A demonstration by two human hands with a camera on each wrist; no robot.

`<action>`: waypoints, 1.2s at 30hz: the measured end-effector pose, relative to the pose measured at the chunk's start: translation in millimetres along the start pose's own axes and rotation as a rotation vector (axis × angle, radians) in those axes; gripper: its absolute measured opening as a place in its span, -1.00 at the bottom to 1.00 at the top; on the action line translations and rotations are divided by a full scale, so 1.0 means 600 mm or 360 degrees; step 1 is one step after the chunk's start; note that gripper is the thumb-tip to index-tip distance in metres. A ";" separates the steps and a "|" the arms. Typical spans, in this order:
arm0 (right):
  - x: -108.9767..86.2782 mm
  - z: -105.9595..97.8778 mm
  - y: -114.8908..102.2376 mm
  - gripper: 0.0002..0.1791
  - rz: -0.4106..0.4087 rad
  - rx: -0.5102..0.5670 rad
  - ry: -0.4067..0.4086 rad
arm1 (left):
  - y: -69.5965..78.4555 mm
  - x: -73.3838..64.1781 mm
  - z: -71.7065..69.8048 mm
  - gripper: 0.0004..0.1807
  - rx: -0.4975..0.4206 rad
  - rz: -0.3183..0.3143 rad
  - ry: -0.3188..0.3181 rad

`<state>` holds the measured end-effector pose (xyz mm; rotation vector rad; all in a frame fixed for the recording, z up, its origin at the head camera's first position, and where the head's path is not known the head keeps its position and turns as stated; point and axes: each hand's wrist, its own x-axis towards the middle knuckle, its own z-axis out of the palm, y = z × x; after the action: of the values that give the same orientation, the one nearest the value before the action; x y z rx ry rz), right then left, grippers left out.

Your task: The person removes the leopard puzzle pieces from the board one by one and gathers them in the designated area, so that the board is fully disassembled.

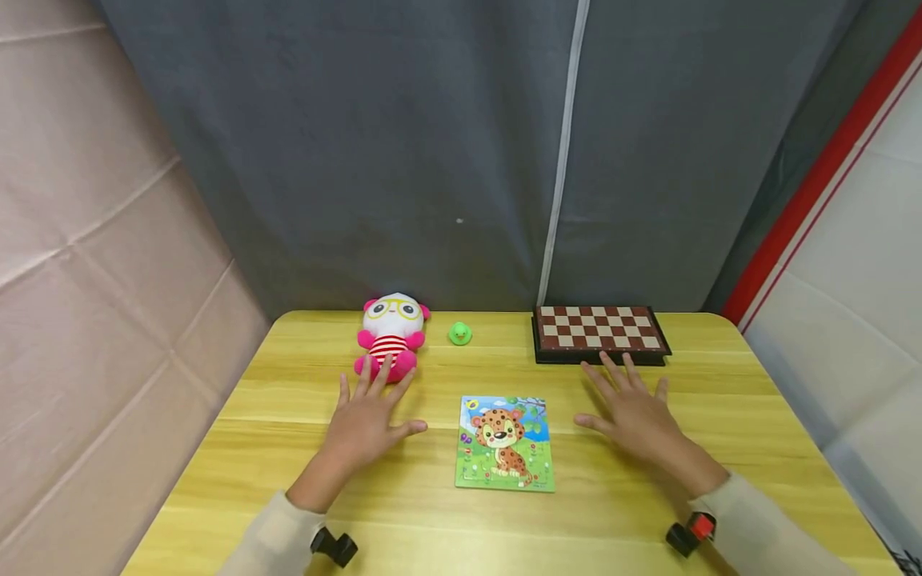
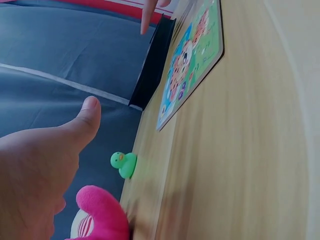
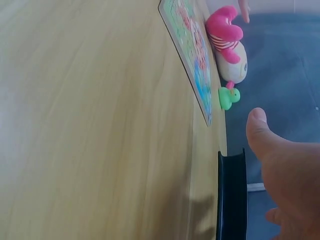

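My left hand (image 1: 366,428) hovers over the table with its fingers spread, in front of a pink and white plush panda (image 1: 392,336) in yellow glasses. My right hand (image 1: 637,420), also spread and holding nothing, is above the table just in front of a folded brown and white checkered board (image 1: 601,328). Between the hands lies a square leopard picture puzzle (image 1: 504,444), flat on the table. A small green rubber duck (image 1: 460,334) sits behind it, right of the plush. Both wrist views show a raised thumb, with the duck (image 2: 124,164) beyond the left one.
The light wooden table (image 1: 612,528) runs back to a dark grey curtain (image 1: 403,160). A pale cloth wall (image 1: 108,280) stands at the left, and a white panel with a red strip (image 1: 828,168) at the right.
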<state>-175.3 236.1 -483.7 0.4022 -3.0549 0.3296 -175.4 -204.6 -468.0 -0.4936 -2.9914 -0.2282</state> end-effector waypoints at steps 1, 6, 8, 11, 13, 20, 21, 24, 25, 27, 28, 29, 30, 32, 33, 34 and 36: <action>0.001 0.001 -0.002 0.03 -0.0005 -0.0003 -0.0001 | 0.003 0.000 0.001 -0.02 0.0004 0.0015 -0.0002; 0.005 0.009 -0.015 0.03 -0.0056 -0.0005 0.0018 | 0.022 -0.005 0.003 -0.02 -0.0004 0.0064 -0.0013; 0.007 0.012 -0.020 0.02 -0.0077 -0.0004 0.0023 | 0.030 -0.007 0.005 -0.02 -0.0009 0.0092 -0.0026; 0.009 0.014 -0.030 0.01 -0.0111 0.0000 0.0028 | 0.040 -0.011 0.010 -0.04 -0.0014 0.0132 -0.0061; 0.011 0.016 -0.037 0.00 -0.0139 0.0005 0.0033 | 0.046 -0.014 0.016 -0.05 -0.0019 0.0160 -0.0080; 0.021 0.026 -0.061 0.00 -0.0241 0.0048 0.0024 | 0.060 -0.023 0.033 -0.07 -0.0053 0.0227 -0.0120; 0.023 0.028 -0.064 0.00 -0.0251 0.0056 0.0018 | 0.061 -0.024 0.036 -0.08 -0.0065 0.0231 -0.0124; 0.029 0.032 -0.074 0.00 -0.0276 0.0077 -0.0007 | 0.065 -0.025 0.040 -0.09 -0.0100 0.0235 -0.0146; 0.030 0.034 -0.077 0.00 -0.0282 0.0083 -0.0019 | 0.066 -0.025 0.043 -0.09 -0.0106 0.0237 -0.0156; 0.033 0.038 -0.083 0.01 -0.0292 0.0094 -0.0043 | 0.069 -0.026 0.046 -0.10 -0.0134 0.0243 -0.0173; 0.034 0.039 -0.086 0.01 -0.0294 0.0098 -0.0054 | 0.071 -0.027 0.047 -0.10 -0.0147 0.0248 -0.0182; 0.036 0.041 -0.089 0.02 -0.0294 0.0105 -0.0066 | 0.073 -0.028 0.048 -0.10 -0.0160 0.0250 -0.0194; 0.037 0.043 -0.092 0.02 -0.0295 0.0111 -0.0076 | 0.074 -0.028 0.050 -0.11 -0.0176 0.0250 -0.0206; 0.040 0.046 -0.098 0.02 -0.0300 0.0132 -0.0091 | 0.077 -0.029 0.053 -0.13 -0.0213 0.0252 -0.0230; 0.042 0.047 -0.101 0.02 -0.0302 0.0147 -0.0099 | 0.079 -0.030 0.054 -0.13 -0.0241 0.0249 -0.0248; 0.043 0.048 -0.104 0.02 -0.0305 0.0162 -0.0107 | 0.081 -0.030 0.056 -0.14 -0.0275 0.0250 -0.0262; 0.047 0.050 -0.110 0.02 -0.0322 0.0187 -0.0128 | 0.084 -0.032 0.058 -0.14 -0.0343 0.0247 -0.0298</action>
<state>-185.6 160.4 -497.7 0.7414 -3.0443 0.4950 -143.7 -157.6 -498.0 -0.8074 -3.1026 -0.5215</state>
